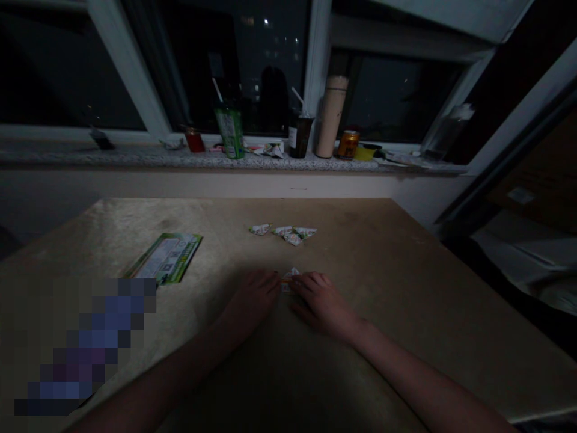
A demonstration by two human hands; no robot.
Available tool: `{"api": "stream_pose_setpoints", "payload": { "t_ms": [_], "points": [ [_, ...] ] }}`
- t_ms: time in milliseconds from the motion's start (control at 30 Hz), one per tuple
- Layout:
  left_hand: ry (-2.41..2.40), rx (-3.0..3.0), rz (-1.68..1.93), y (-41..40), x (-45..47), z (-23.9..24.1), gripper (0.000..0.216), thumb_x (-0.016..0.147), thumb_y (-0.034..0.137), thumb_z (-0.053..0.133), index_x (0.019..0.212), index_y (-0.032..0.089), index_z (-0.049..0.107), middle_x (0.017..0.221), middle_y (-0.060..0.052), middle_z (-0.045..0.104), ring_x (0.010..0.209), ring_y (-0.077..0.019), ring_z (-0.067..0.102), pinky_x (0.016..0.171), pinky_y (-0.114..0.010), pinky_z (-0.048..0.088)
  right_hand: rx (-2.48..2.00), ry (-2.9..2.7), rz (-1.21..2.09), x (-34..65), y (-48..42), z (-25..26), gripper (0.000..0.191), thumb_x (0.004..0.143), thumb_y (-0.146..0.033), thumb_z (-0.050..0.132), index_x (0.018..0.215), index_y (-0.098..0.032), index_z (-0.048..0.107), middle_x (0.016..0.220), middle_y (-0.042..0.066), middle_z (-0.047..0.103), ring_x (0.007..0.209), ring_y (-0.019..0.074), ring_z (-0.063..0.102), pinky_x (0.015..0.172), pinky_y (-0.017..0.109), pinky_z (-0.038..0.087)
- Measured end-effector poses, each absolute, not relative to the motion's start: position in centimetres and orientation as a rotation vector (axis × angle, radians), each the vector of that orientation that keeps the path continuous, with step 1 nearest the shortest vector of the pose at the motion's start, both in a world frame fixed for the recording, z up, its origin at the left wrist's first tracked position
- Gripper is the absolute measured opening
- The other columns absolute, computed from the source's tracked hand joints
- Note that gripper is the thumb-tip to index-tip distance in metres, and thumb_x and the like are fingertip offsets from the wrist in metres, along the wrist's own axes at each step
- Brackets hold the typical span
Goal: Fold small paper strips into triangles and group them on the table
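Note:
Near the middle of the table, a small white printed wrapper (286,286) lies partly folded, with a pointed tip at its far side. My left hand (259,293) has its fingers curled and pressed at the wrapper's left end. From the right, my right hand (321,299) holds its fingers down on the other end, covering part of it. Just beyond my hands lie several small folded triangles with similar printing: one triangle (260,229) apart on the left, and a touching cluster of triangles (294,233) to its right. The fingertips are dim and partly hidden.
A flat green printed package (169,257) rests on the table (406,300) at left, beside a pixelated long object (90,343). Along the windowsill (148,157) stand a green cup (230,132), a dark drink cup (300,135), a tall tumbler (332,117) and a gold can (348,145).

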State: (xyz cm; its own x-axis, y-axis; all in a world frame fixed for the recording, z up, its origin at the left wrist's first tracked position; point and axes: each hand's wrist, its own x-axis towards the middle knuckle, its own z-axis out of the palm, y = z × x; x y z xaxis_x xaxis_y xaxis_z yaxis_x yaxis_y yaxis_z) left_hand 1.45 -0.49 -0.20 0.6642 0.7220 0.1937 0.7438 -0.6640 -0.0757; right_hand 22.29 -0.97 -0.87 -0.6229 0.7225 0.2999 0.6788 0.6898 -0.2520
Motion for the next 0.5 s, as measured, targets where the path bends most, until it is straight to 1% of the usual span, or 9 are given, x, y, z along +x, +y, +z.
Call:
{"api": "stream_pose_setpoints", "payload": {
  "t_ms": [67, 167, 267, 333, 433, 500],
  "points": [
    [-1.150, -2.741, -0.210, -0.5, 1.5, -0.4, 0.035, 0.088, 0.002, 0.037, 0.111, 0.012, 0.062, 0.119, -0.014, 0.063, 0.116, -0.0238, 0.054, 0.104, -0.042, 0.031, -1.091, -2.529, 0.155, 22.3, -1.0, -0.9, 0.039, 0.090, -0.034, 0.051, 0.125, -0.017, 0.053, 0.123, 0.012, 0.056, 0.108, 0.0262, 0.047, 0.092, 0.042, 0.040],
    [-1.092, -2.753, -0.199, -0.6, 1.7, -0.7, 0.039, 0.089, 0.002, 0.032, 0.115, 0.013, 0.059, 0.118, -0.013, 0.063, 0.115, -0.0231, 0.054, 0.105, -0.045, 0.030, -1.092, -2.535, 0.145, 22.3, -1.0, -0.9, 0.039, 0.090, -0.034, 0.050, 0.125, -0.016, 0.053, 0.124, 0.012, 0.056, 0.109, 0.0259, 0.047, 0.093, 0.041, 0.039],
    [-1.055, -2.756, -0.198, -0.8, 2.0, -1.0, 0.040, 0.088, -0.001, 0.033, 0.119, 0.011, 0.055, 0.120, -0.013, 0.062, 0.115, -0.0232, 0.055, 0.105, -0.044, 0.032, -1.092, -2.531, 0.144, 22.2, -1.0, -0.9, 0.038, 0.091, -0.034, 0.050, 0.124, -0.017, 0.053, 0.122, 0.012, 0.057, 0.109, 0.0250, 0.047, 0.093, 0.041, 0.039],
    [-1.065, -2.745, -0.212, -0.9, 2.2, -1.0, 0.038, 0.087, 0.000, 0.034, 0.116, 0.012, 0.055, 0.117, -0.013, 0.063, 0.113, -0.0221, 0.057, 0.106, -0.042, 0.031, -1.086, -2.529, 0.146, 22.2, -1.0, -0.8, 0.038, 0.091, -0.034, 0.049, 0.125, -0.017, 0.053, 0.120, 0.013, 0.058, 0.108, 0.0246, 0.048, 0.092, 0.041, 0.040],
    [-1.084, -2.732, -0.175, -1.1, 2.7, -0.4, 0.036, 0.087, 0.001, 0.032, 0.112, 0.012, 0.057, 0.114, -0.013, 0.065, 0.111, -0.0216, 0.058, 0.108, -0.042, 0.028, -1.086, -2.532, 0.151, 22.2, -1.0, -0.8, 0.036, 0.091, -0.033, 0.049, 0.123, -0.017, 0.054, 0.120, 0.012, 0.058, 0.108, 0.0249, 0.049, 0.092, 0.041, 0.040],
    [-1.083, -2.745, -0.137, -1.4, 3.0, 0.3, 0.038, 0.087, 0.001, 0.031, 0.117, 0.008, 0.054, 0.117, -0.016, 0.063, 0.113, -0.0226, 0.057, 0.110, -0.045, 0.024, -1.086, -2.537, 0.158, 22.2, -1.0, -0.8, 0.034, 0.091, -0.033, 0.049, 0.120, -0.017, 0.056, 0.120, 0.012, 0.058, 0.108, 0.0251, 0.049, 0.092, 0.041, 0.040]
  ]
}}
